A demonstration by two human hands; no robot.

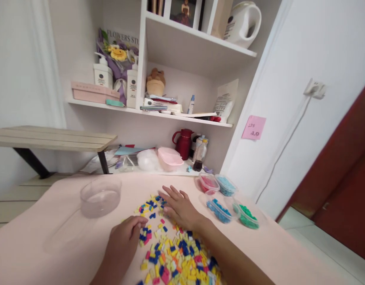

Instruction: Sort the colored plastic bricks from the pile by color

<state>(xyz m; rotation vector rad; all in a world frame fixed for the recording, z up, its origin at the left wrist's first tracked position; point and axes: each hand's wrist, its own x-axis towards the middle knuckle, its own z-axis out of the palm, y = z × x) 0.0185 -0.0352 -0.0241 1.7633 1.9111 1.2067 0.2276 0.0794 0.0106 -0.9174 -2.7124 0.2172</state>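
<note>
Small coloured toy building bricks (pixel 182 257) in yellow, dark blue, pink and orange lie loose in a wide spread on the pink tabletop. My right hand (pixel 181 209) rests palm down over the far end of the spread, its fingers stretched out and apart. Bricks show beside its fingertips; whatever is under the palm is hidden. To the left of the bricks is my left hand (pixel 127 235), with fingers curled and thumb against the index finger. A small group of bricks lies right by those fingertips. Anything inside that hand cannot be made out.
A clear round container (pixel 101 198) stands at the left of the pink table (pixel 25 245). At the right sit clear tubs of red pieces (pixel 208 183), light blue pieces (pixel 226 185), blue pieces (pixel 219 209) and green pieces (pixel 248 216). Shelves (pixel 182 118) rise behind; a wooden bench (pixel 52 138) is at left.
</note>
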